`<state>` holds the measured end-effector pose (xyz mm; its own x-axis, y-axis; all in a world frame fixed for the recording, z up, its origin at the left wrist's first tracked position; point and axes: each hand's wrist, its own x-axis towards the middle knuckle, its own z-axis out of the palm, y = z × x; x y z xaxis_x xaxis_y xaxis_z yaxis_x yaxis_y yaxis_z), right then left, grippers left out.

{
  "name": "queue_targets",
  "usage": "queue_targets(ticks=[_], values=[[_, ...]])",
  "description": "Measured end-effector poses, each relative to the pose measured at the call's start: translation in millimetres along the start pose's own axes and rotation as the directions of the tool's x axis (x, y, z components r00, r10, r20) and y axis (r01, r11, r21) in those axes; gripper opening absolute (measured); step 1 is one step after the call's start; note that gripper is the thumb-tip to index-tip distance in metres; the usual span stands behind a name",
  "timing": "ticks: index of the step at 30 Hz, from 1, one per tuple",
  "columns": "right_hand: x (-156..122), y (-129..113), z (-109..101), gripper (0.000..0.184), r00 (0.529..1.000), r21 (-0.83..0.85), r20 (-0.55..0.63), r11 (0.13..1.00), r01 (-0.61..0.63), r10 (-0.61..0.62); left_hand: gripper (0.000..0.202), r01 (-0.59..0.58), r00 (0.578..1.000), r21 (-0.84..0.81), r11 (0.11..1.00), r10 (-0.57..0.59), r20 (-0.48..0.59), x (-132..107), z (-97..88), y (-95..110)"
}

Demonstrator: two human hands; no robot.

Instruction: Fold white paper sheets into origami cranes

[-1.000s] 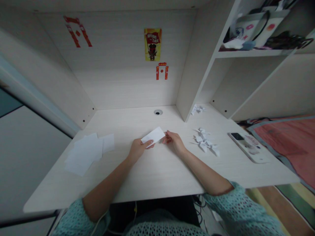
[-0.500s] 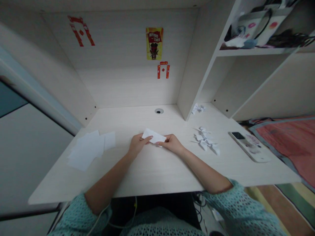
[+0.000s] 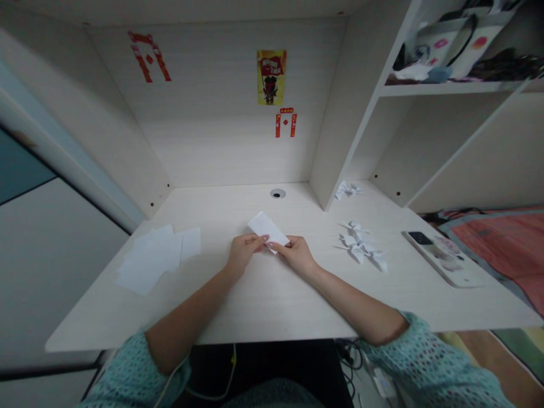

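A folded piece of white paper (image 3: 267, 225) is held between both hands above the middle of the desk, its long side slanting down to the right. My left hand (image 3: 246, 250) pinches its lower left edge, thumb on top. My right hand (image 3: 296, 251) grips the lower right corner, with the thumb close to the left thumb. The fingers behind the sheet are partly hidden. To the right lie several folded white paper cranes (image 3: 359, 243). Flat white paper sheets (image 3: 151, 258) are spread in an overlapping pile to the left.
A phone (image 3: 442, 258) lies face down at the desk's right side. More folded paper pieces (image 3: 349, 189) sit by the upright divider (image 3: 340, 141). A round cable hole (image 3: 277, 194) is near the back panel. Bags (image 3: 442, 42) fill the upper right shelf.
The folded paper has turned clockwise, so it slants more steeply, and my thumbs have come closer together. The view has shifted slightly.
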<state>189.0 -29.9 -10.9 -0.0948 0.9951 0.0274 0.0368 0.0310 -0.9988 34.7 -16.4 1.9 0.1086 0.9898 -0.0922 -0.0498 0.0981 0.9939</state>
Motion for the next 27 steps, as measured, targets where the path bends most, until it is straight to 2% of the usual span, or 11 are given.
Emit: queue_targets(ticks=[3, 7, 16, 22, 27], values=[[-0.2, -0.7, 2.7, 0.040, 0.999, 0.013, -0.011, 0.999, 0.031, -0.031, 0.029, 0.007, 1.000, -0.057, 0.998, -0.008, -0.013, 0.5, -0.4, 2.2], [0.2, -2.7, 3.3, 0.038, 1.000, -0.004, 0.005, 1.000, 0.012, -0.012, 0.029, 0.014, 1.000, -0.093, 0.996, -0.015, -0.010, 2.3, -1.9, 2.5], [-0.9, -6.2, 2.2, 0.040, 1.000, -0.060, 0.022, 0.998, -0.009, 0.010, 0.029, 0.012, 1.000, -0.114, 0.993, -0.013, -0.006, 5.9, -7.7, 4.4], [-2.4, -1.9, 2.6, 0.037, 0.999, -0.069, 0.040, 0.998, -0.006, 0.009, 0.032, -0.002, 0.998, -0.125, 0.992, -0.006, -0.058, 11.4, -15.5, 6.9], [-1.3, 1.0, 3.3, 0.036, 0.998, -0.059, 0.065, 0.998, 0.014, -0.010, 0.037, -0.009, 0.997, -0.134, 0.991, -0.001, -0.073, 11.3, -14.9, 8.6]])
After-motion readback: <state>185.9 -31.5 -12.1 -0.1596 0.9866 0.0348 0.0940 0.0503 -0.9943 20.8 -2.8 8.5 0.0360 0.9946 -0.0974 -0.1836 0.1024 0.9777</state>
